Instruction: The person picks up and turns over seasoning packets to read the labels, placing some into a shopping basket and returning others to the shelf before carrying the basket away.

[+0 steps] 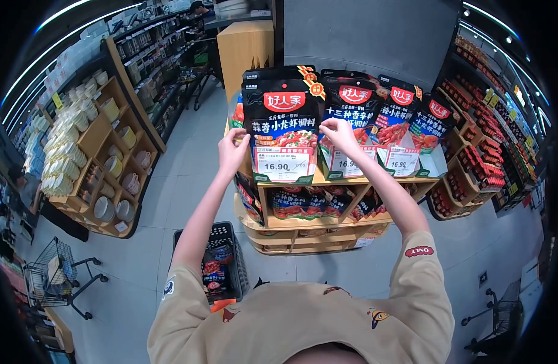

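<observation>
A black seasoning pouch [282, 112] with a red logo stands upright at the front left of the wooden display stand [406, 180]. My left hand [233, 148] pinches its left edge, fingers closed. On the opposite side, my right hand [341, 136] has thumb and fingers closed on the right edge. A white price card [283, 165] reading 16.90 stands against the pouch's lower front. Similar pouches stand behind it and to the right, among them a pouch [400, 112] with its own price card [401, 161].
Below, a dark shopping basket [238, 258] with pouches in it sits on the floor by the stand. Shelves of bowls [103, 158] are at left, red-packaged goods [473, 158] at right. Shopping carts [57, 276] stand at both sides. A person [198, 9] is far back.
</observation>
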Motion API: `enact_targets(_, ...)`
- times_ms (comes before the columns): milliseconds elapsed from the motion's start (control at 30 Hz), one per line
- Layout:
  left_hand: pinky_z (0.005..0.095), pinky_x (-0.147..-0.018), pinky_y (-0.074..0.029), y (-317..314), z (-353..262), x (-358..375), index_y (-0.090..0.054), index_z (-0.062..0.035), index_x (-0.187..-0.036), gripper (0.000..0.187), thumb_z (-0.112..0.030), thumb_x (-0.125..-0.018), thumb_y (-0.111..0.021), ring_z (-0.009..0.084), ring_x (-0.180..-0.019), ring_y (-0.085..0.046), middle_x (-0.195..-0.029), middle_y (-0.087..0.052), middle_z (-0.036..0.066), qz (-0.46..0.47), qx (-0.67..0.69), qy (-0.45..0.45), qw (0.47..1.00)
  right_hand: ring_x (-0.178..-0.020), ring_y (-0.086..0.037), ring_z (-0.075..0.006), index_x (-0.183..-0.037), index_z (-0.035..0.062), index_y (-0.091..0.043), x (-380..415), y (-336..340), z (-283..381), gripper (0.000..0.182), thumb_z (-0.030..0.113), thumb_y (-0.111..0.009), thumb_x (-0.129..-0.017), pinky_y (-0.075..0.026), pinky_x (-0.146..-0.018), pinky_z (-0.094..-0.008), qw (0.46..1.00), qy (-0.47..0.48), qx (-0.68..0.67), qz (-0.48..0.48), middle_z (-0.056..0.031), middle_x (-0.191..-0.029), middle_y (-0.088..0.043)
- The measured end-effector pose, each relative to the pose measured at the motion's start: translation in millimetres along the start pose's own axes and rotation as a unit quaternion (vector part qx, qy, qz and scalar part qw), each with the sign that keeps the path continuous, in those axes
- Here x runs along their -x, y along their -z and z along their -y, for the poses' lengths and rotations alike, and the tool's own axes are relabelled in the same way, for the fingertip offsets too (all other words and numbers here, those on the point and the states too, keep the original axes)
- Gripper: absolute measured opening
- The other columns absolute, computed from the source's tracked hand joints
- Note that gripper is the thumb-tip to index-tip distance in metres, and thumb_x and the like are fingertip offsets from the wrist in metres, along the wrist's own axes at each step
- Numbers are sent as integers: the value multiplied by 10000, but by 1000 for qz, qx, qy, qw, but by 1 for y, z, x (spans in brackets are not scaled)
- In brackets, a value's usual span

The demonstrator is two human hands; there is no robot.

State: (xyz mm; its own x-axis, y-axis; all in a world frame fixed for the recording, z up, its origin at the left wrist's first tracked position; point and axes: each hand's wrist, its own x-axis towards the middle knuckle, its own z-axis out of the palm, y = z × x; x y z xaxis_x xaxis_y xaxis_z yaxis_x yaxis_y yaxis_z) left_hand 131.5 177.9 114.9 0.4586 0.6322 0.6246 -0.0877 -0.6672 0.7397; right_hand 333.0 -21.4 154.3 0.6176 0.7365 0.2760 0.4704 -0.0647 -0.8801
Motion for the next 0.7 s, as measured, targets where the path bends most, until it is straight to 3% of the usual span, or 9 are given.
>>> enact_targets(133, 180, -519, -379, 10, 3, 39, -537, 13, -861, 116, -54, -768, -519, 44, -594, -482, -727, -567, 30, -52, 63, 34, 996, -656, -594, -155, -928, -33, -529, 30, -6, -3, 208, 74, -530, -749, -470, -549, -232, 977, 150, 89, -126, -123, -844, -587)
enact_targets(200, 176, -557, -375, 15, 2, 74, -523, 13, -885, 117, -44, -789, -486, 49, -662, -502, -762, -561, 33, -70, 76, 73, 992, -569, -531, -153, -932, 0, -530, 61, -10, 10, 189, 49, -507, -751, -436, -517, -238, 967, 182, 93, -152, -111, -829, -570)
enact_targets(400, 167, -562, -363, 24, 44, 221, -520, 16, -876, 111, -28, -790, -465, 45, -627, -478, -690, -546, 13, -15, -23, 200, 979, -630, -557, -241, -828, 8, -553, 168, -47, -46, 123, 13, -487, -725, -443, -543, -296, 972, 197, 114, -59, -120, -773, -558)
enact_targets(500, 178, -515, -379, 44, 55, 298, -540, 5, -856, 112, -9, -763, -480, 58, -565, -481, -662, -542, 32, -27, -40, 303, 952, -712, -554, -292, -828, 5, -552, 235, -65, -118, 132, 57, -476, -734, -446, -620, -349, 987, 12, 140, 84, -147, -789, -558)
enact_targets(533, 207, -524, -400, 55, 53, 317, -540, 6, -851, 119, -4, -748, -481, 91, -570, -502, -675, -553, 52, -38, -77, 300, 950, -745, -549, -315, -840, 11, -557, 262, -68, -164, 159, 97, -477, -732, -443, -651, -377, 974, -2, 196, 117, -156, -798, -567)
enact_targets(600, 254, -525, -416, 74, 39, 342, -540, 5, -835, 131, 6, -714, -488, 155, -579, -520, -690, -549, 83, -64, -185, 282, 939, -768, -553, -336, -872, 12, -570, 331, -61, -272, 244, 158, -483, -696, -438, -690, -397, 936, -182, 209, 219, -196, -793, -575)
enact_targets(633, 282, -560, -416, 84, 33, 348, -542, -3, -828, 139, -1, -695, -503, 182, -615, -521, -690, -543, 86, -59, -245, 293, 922, -708, -561, -339, -854, -11, -565, 371, -51, -324, 256, 164, -480, -687, -445, -673, -393, 898, -249, 243, 269, -214, -800, -571)
enact_targets(667, 309, -595, -416, 95, 25, 353, -545, -11, -821, 149, -7, -675, -517, 208, -650, -523, -691, -537, 90, -54, -304, 304, 901, -660, -583, -306, -855, -13, -564, 408, -38, -368, 242, 158, -477, -707, -455, -653, -384, 826, -417, 188, 328, -212, -844, -577)
enact_targets(700, 362, -704, -379, 106, 12, 352, -548, -37, -828, 167, -83, -667, -548, 233, -776, -506, -745, -534, 78, -16, -418, 271, 867, -681, -593, -218, -930, -1, -559, 446, -24, -383, 257, 177, -479, -761, -492, -539, -325, 749, -607, 92, 249, -120, -843, -593)
